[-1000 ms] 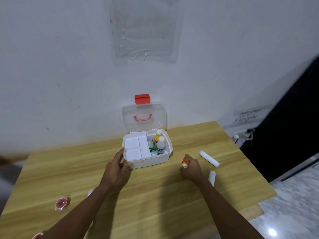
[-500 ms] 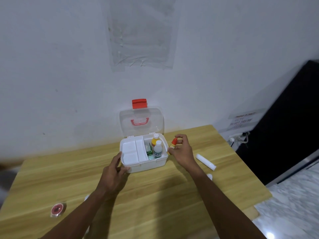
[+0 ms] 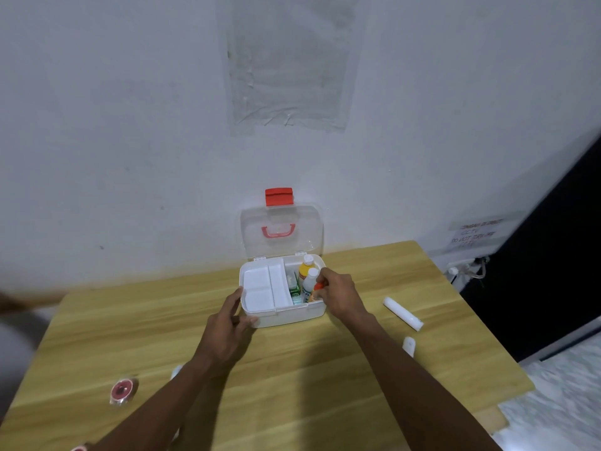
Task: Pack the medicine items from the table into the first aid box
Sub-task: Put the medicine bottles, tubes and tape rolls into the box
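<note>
Lowering from beside the first aid box [image 3: 283, 312], the right hand [image 3: 338, 292] now pinches a red-capped bottle [image 3: 317, 291] inside its right compartment; left hand [image 3: 232, 323], fingers loosely spread, steadies the front corner. Placement looks nearly finished.

Head view looks forward and down over the table [image 3: 292, 385]

Wall notice [image 3: 475, 235]: "CCTV", "DO NOT TURN OFF"; rest blurred.
</note>
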